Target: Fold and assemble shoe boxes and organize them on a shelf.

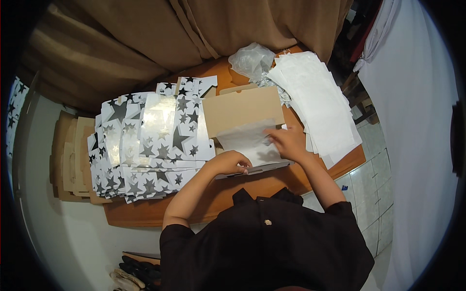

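Observation:
An open cardboard box [242,107] stands before me on the table, its plain brown lid raised at the back. Inside it lies a thin white sheet of paper [238,137], creased and rising against the lid. My left hand [231,162] is closed at the box's near left edge, its fingertips curled over the front wall. Over the right side of the box, my right hand [288,144] pinches the white paper between thumb and fingers. The palm sides of both hands are hidden.
Flat star-printed cardboard pieces [150,150] are piled left of the box. A stack of white paper sheets [318,104] lies on the right, beside a crumpled plastic bag [252,60]. Brown cardboard [73,155] leans past the left end of the wooden table [141,213]. Curtains [141,39] hang behind.

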Demonstrator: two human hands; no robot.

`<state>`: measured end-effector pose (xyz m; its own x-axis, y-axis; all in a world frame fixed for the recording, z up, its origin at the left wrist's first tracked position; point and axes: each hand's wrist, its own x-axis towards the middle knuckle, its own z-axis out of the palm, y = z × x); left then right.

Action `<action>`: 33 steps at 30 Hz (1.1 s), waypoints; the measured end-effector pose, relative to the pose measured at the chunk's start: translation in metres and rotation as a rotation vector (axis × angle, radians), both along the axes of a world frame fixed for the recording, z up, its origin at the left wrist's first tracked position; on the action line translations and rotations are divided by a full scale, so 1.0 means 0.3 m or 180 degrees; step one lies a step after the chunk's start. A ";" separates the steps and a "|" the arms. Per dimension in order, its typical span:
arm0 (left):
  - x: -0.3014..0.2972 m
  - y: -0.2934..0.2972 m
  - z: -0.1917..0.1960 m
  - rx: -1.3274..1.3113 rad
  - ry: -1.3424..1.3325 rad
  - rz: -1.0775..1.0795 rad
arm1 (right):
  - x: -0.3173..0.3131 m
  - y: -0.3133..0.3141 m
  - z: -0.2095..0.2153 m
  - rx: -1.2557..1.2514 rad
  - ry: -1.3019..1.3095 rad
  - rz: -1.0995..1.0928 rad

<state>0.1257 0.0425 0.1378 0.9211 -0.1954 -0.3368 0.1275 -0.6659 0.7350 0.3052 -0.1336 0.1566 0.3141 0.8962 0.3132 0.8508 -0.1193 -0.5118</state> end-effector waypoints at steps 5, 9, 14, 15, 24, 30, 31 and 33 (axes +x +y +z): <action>-0.022 -0.019 0.004 0.0086 -0.0097 0.0112 | -0.004 0.113 -0.277 -0.1008 0.0430 0.0942; -0.028 -0.019 0.003 0.0106 0.0013 0.0181 | 0.030 0.130 -0.345 -0.3115 0.1365 0.1649; -0.024 -0.017 -0.006 0.0245 -0.0038 0.0309 | 0.052 0.124 -0.399 -0.3104 0.1753 0.1705; -0.021 -0.013 -0.011 0.0310 -0.0110 0.0357 | 0.052 0.131 -0.372 -0.2283 0.1276 0.1379; 0.076 0.036 -0.121 0.1203 -0.0590 0.0597 | 0.063 0.139 -0.270 -0.1035 0.0655 0.0516; 0.088 0.020 -0.198 0.1652 -0.0924 0.0041 | 0.080 0.109 -0.112 -0.0405 0.2092 -0.0086; 0.081 0.010 -0.201 0.1642 -0.0920 0.0035 | 0.092 0.104 -0.120 -0.0448 0.1898 -0.0091; 0.055 -0.013 -0.197 0.1038 -0.1200 -0.0106 | 0.105 0.103 -0.136 -0.0729 0.1460 0.0031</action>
